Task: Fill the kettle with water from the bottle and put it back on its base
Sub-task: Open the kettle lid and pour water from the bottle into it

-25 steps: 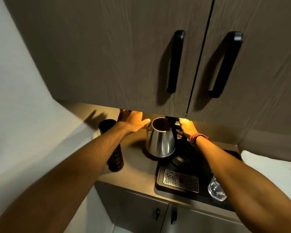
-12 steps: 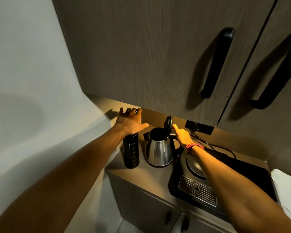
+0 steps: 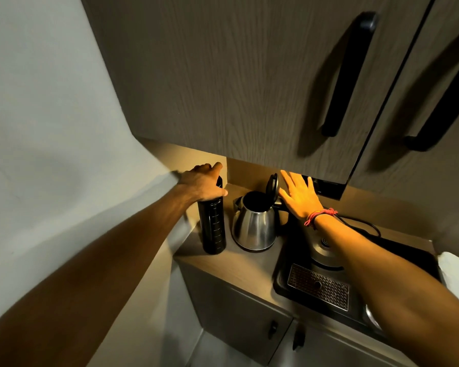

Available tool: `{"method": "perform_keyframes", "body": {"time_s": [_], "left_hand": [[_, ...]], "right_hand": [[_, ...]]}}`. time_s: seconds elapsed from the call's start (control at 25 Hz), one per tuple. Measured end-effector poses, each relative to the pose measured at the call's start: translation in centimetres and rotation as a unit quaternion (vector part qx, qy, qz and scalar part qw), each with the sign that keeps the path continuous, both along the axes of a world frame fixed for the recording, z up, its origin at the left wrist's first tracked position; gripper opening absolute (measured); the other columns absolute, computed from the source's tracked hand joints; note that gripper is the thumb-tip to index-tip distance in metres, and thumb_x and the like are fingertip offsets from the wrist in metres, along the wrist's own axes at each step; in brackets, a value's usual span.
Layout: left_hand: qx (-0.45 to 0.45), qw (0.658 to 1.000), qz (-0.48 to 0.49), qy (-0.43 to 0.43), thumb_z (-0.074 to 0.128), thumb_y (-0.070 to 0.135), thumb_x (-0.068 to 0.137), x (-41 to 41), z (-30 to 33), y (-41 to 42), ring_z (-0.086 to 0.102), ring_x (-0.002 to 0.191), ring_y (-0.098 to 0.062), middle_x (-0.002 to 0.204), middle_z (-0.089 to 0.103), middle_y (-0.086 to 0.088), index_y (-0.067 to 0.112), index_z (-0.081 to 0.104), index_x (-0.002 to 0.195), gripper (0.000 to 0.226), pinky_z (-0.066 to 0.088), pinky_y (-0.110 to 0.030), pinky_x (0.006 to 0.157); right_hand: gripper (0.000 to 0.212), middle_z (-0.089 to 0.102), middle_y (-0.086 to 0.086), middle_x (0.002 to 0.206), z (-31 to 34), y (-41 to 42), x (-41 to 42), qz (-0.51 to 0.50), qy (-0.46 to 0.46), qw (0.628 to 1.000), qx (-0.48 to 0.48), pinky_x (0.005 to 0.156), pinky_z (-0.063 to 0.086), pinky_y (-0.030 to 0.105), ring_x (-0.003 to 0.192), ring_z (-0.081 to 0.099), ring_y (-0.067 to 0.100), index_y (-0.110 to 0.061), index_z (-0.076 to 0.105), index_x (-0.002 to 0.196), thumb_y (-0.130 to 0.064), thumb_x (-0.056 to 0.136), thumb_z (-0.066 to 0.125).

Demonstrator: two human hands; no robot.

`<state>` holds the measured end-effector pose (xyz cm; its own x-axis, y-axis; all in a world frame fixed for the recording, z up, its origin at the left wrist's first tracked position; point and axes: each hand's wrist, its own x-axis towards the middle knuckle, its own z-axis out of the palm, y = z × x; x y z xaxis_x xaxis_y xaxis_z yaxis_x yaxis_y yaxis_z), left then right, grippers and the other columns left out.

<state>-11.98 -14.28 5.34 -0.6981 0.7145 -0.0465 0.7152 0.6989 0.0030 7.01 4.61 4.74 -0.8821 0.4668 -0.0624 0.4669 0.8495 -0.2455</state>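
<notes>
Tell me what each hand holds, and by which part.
Left hand wraps the top of the tall black bottle. Right hand is spread open behind the steel kettle's raised lid, holding nothing.

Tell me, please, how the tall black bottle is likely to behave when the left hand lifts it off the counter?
The bottle is tall and narrow, so a sideways nudge would probably tip it. Its smooth dark wall looks rigid but possibly slippery. The left hand covers only its top, so it may swing if lifted from there. Its fill level cannot be seen.

Left hand [image 3: 203,184] curled downward, right hand [image 3: 300,196] fingers spread
</notes>
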Motion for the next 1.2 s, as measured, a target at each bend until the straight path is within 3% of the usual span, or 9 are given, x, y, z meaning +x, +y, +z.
{"method": "perform_keyframes", "body": {"time_s": [0.12, 0.28, 0.4, 0.48, 0.56, 0.64, 0.84, 1.04, 1.2], "left_hand": [[-0.041, 0.999, 0.028, 0.019, 0.056, 0.077, 0.077, 0.1, 0.4, 0.2, 0.046, 0.128, -0.036, 0.146, 0.042, -0.014, 0.019, 0.025, 0.147, 0.096, 0.044, -0.051, 0.092], [-0.035, 0.999, 0.033, 0.017, 0.068, 0.065, 0.073, 0.0, 0.8, 0.0, 0.054, 0.114, -0.03, 0.131, 0.051, -0.009, 0.02, 0.038, 0.136, 0.084, 0.04, -0.041, 0.074], [0.026, 0.991, 0.046, 0.126, 0.06, 0.067, 0.079, 1.1, 1.3, 0.2, 0.054, 0.112, -0.031, 0.133, 0.047, -0.013, 0.014, 0.037, 0.135, 0.08, 0.047, -0.039, 0.071], [0.075, 0.978, -0.055, 0.188, 0.056, 0.067, 0.081, 2.6, 0.5, 1.0, 0.054, 0.11, -0.03, 0.132, 0.046, -0.014, 0.013, 0.038, 0.132, 0.076, 0.05, -0.039, 0.069], [0.073, 0.97, -0.183, 0.139, 0.054, 0.068, 0.08, 5.3, -2.3, 1.8, 0.055, 0.106, -0.028, 0.125, 0.049, -0.011, 0.014, 0.042, 0.128, 0.073, 0.051, -0.039, 0.067], [-0.006, 0.972, -0.233, 0.035, 0.059, 0.066, 0.079, 8.4, -6.8, 2.0, 0.056, 0.106, -0.027, 0.121, 0.052, -0.009, 0.015, 0.045, 0.126, 0.072, 0.05, -0.04, 0.07], [-0.134, 0.979, -0.14, -0.057, 0.074, 0.047, 0.08, 11.4, -16.2, 1.3, 0.044, 0.124, -0.035, 0.138, 0.039, -0.013, 0.016, 0.036, 0.142, 0.079, 0.051, -0.05, 0.089], [-0.16, 0.974, -0.142, -0.072, 0.077, 0.044, 0.079, 11.6, -18.9, 1.9, 0.039, 0.13, -0.041, 0.146, 0.032, -0.012, 0.023, 0.03, 0.147, 0.085, 0.049, -0.055, 0.096], [-0.104, 0.974, -0.201, 0.003, 0.067, 0.055, 0.083, 11.1, -17.1, 1.5, 0.048, 0.121, -0.038, 0.138, 0.044, -0.012, 0.021, 0.039, 0.141, 0.073, 0.051, -0.049, 0.086]], "right_hand": [[0.059, 0.009, 0.004, 0.167, -1.0, 0.4, 0.1, 0.008, -0.011, 1.0, 0.026, 0.125, 0.004, 0.047, 0.156, 0.006, 0.023, -0.016, 0.006, 0.158, -0.038, 0.106, 0.022], [0.062, 0.004, 0.004, 0.168, -2.6, 1.2, -0.4, 0.003, -0.006, 0.999, 0.052, 0.126, 0.003, 0.048, 0.156, 0.003, 0.023, -0.016, 0.003, 0.159, -0.041, 0.105, 0.019], [0.063, 0.001, 0.004, 0.168, -3.9, 2.0, -1.0, -0.002, 0.002, 0.999, 0.044, 0.126, 0.002, 0.05, 0.156, -0.001, 0.023, -0.016, 0.003, 0.159, -0.043, 0.104, 0.019], [0.064, -0.001, 0.004, 0.168, -4.7, 2.5, -1.4, -0.006, 0.001, 0.999, 0.036, 0.126, 0.002, 0.05, 0.156, -0.003, 0.023, -0.016, 0.003, 0.159, -0.044, 0.104, 0.018], [0.065, -0.003, 0.003, 0.168, -5.6, 3.0, -1.7, -0.008, 0.007, 0.999, 0.035, 0.126, 0.002, 0.051, 0.156, -0.005, 0.024, -0.016, 0.003, 0.159, -0.045, 0.103, 0.018], [0.065, -0.005, 0.003, 0.168, -6.3, 3.4, -2.0, -0.014, 0.006, 0.999, 0.031, 0.126, 0.001, 0.052, 0.156, -0.006, 0.024, -0.016, 0.002, 0.159, -0.046, 0.103, 0.017], [0.067, -0.006, 0.001, 0.168, -7.1, 4.3, -2.7, -0.02, 0.005, 0.999, 0.038, 0.125, 0.0, 0.052, 0.155, -0.008, 0.025, -0.017, 0.003, 0.159, -0.05, 0.101, 0.015], [0.067, -0.007, 0.003, 0.168, -8.1, 4.9, -3.0, -0.023, -0.004, 0.999, 0.047, 0.125, 0.002, 0.054, 0.155, -0.009, 0.028, -0.017, 0.001, 0.158, -0.048, 0.101, 0.015], [0.066, -0.008, 0.003, 0.167, -8.7, 5.2, -3.3, -0.019, 0.002, 0.999, 0.046, 0.125, 0.001, 0.053, 0.155, -0.009, 0.028, -0.017, 0.0, 0.158, -0.047, 0.102, 0.015]]}}
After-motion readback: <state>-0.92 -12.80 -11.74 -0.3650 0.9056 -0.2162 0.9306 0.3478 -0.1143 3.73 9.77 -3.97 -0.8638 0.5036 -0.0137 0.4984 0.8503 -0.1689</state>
